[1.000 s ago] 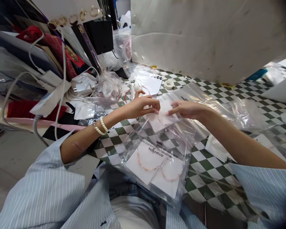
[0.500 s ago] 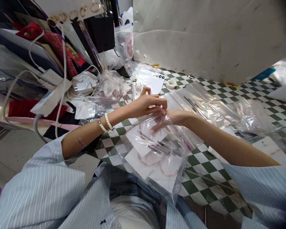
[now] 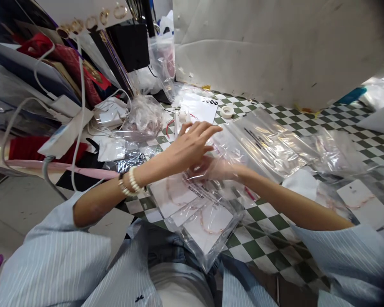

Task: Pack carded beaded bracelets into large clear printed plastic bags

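Observation:
My left hand reaches over the table with its fingers stretched out and apart, just above the top of a clear plastic bag. Motion smears my right hand, which is at the bag's upper end, partly behind the film; its fingers do not show clearly. Inside the clear plastic bag lie several white cards, with thin rose-coloured chains on them. Black warning print runs across the film. The bag hangs partly over the table's near edge, in front of my lap.
Flat clear bags lie beyond my right arm on the checkered tabletop. A bagged card with a chain is at the right. A tape roll sits farther back. Leftward are a power strip with cables and crumpled plastic.
My left fingers have come off the bag's top and spread. My right hand now blurs with motion. The bag has shifted left, and its cards lie differently.

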`<control>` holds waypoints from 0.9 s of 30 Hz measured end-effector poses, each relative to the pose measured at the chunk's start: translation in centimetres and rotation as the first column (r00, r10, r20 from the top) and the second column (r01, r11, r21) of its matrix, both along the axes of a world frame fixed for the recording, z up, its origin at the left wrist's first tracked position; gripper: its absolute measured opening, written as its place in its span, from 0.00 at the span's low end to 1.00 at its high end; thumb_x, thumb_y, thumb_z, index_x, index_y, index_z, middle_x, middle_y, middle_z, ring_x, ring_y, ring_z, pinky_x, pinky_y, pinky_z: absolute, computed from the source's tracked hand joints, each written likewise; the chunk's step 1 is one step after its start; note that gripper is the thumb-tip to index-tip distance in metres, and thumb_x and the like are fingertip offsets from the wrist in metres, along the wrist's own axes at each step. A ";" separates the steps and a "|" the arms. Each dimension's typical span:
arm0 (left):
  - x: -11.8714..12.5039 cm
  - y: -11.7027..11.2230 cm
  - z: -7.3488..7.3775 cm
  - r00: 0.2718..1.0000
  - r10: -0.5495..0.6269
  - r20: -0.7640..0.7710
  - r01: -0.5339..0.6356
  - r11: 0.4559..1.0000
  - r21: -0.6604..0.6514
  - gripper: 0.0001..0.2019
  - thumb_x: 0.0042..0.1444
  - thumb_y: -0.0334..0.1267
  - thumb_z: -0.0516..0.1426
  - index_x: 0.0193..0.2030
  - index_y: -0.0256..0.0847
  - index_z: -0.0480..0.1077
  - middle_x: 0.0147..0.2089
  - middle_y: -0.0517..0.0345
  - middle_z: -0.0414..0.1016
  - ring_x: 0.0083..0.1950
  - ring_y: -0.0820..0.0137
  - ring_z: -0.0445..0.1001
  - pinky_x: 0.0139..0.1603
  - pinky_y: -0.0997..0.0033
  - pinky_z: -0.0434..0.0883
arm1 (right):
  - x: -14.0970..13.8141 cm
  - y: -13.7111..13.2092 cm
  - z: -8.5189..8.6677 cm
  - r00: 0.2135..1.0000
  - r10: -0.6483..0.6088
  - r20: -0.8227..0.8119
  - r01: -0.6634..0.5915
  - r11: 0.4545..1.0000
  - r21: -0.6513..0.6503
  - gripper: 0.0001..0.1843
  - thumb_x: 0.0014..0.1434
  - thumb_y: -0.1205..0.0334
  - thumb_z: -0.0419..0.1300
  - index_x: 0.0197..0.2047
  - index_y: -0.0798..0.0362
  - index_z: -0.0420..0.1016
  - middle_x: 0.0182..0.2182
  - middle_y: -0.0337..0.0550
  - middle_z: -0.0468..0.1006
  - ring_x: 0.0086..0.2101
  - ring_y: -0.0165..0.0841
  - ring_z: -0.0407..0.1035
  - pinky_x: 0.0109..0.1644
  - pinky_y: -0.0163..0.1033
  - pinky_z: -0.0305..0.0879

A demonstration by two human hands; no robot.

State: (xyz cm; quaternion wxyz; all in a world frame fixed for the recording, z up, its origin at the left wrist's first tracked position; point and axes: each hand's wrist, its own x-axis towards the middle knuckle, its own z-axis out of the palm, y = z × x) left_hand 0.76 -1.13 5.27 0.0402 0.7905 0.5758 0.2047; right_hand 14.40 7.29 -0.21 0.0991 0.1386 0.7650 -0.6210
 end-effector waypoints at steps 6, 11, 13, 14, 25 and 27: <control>-1.2 -9.4 -2.5 0.987 -0.064 -0.150 0.053 0.996 -0.074 0.26 0.70 0.49 0.48 0.68 0.36 0.58 0.64 0.42 0.69 0.65 0.56 0.66 0.68 0.52 0.59 | 2.7 0.7 1.7 0.971 -0.056 0.234 0.030 0.993 0.113 0.15 0.55 0.52 0.69 0.32 0.57 0.75 0.22 0.41 0.77 0.20 0.28 0.69 0.24 0.34 0.65; -1.7 -12.7 -6.5 0.987 0.160 -0.003 -0.158 0.968 -0.196 0.38 0.65 0.64 0.43 0.75 0.45 0.45 0.74 0.42 0.54 0.75 0.52 0.51 0.74 0.40 0.42 | 2.3 -1.3 0.3 0.987 -0.056 0.152 0.087 0.975 -0.204 0.17 0.44 0.61 0.73 0.37 0.55 0.74 0.25 0.39 0.80 0.23 0.30 0.72 0.28 0.36 0.68; -1.6 -12.9 -7.0 0.975 0.171 0.144 -0.136 0.965 -0.226 0.42 0.62 0.69 0.41 0.75 0.45 0.42 0.74 0.41 0.55 0.75 0.53 0.52 0.75 0.38 0.39 | 1.8 -2.5 -0.6 0.986 -0.131 0.107 0.155 0.953 -0.262 0.17 0.44 0.62 0.73 0.34 0.53 0.72 0.23 0.37 0.78 0.22 0.30 0.71 0.27 0.36 0.67; -1.4 -13.0 -7.0 0.967 0.167 0.191 -0.121 0.965 -0.232 0.46 0.59 0.72 0.43 0.75 0.45 0.41 0.74 0.40 0.54 0.75 0.51 0.53 0.75 0.37 0.37 | 1.7 -3.0 -1.0 0.981 -0.182 0.074 0.195 0.948 -0.251 0.16 0.44 0.61 0.72 0.33 0.53 0.71 0.23 0.37 0.78 0.22 0.30 0.70 0.26 0.36 0.67; 0.7 -12.5 -6.5 0.945 0.328 -0.001 -0.324 0.933 -0.158 0.31 0.66 0.49 0.54 0.74 0.54 0.49 0.75 0.43 0.50 0.71 0.46 0.55 0.64 0.39 0.61 | 4.8 -2.3 3.3 0.999 -0.011 0.034 0.011 1.000 0.012 0.14 0.58 0.48 0.60 0.44 0.43 0.79 0.38 0.38 0.82 0.39 0.37 0.77 0.45 0.42 0.75; 0.6 -12.7 -6.6 0.936 0.341 -0.091 -0.350 0.930 -0.113 0.34 0.67 0.52 0.52 0.75 0.53 0.45 0.76 0.41 0.46 0.73 0.42 0.52 0.64 0.35 0.58 | 8.3 -1.2 5.6 0.993 -0.114 0.013 0.113 0.991 0.069 0.17 0.63 0.51 0.53 0.49 0.42 0.79 0.46 0.41 0.81 0.46 0.37 0.76 0.52 0.44 0.74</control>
